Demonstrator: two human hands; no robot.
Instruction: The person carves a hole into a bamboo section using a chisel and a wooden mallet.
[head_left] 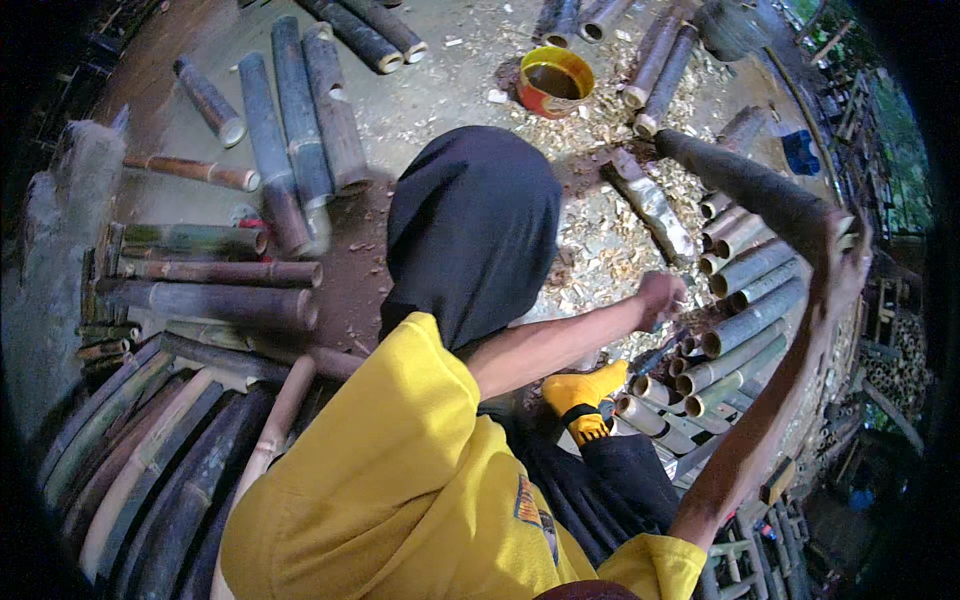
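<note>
My right hand [846, 252], blurred by motion, grips the near end of a thick dark bamboo tube [745, 180] at the right. The tube slants away to the upper left. Over the wood chips, my left hand [660, 300] is closed in a fist at the end of its outstretched arm. Something small and dark shows under its fingers, but I cannot make out what it is. Just beyond this hand, a rough split log [650, 208] lies among the chips. Cut bamboo tubes [745, 325] lie in a row between my two arms.
Ahead stands a yellow-and-red bucket [541, 104] with dark contents. More bamboo tubes [290, 110] lie at the far left, with stacked bamboo [165, 450] at the near left. Pale wood chips [590, 240] cover the ground. My bent knee [475, 220] and yellow-covered foot [590, 395] are between.
</note>
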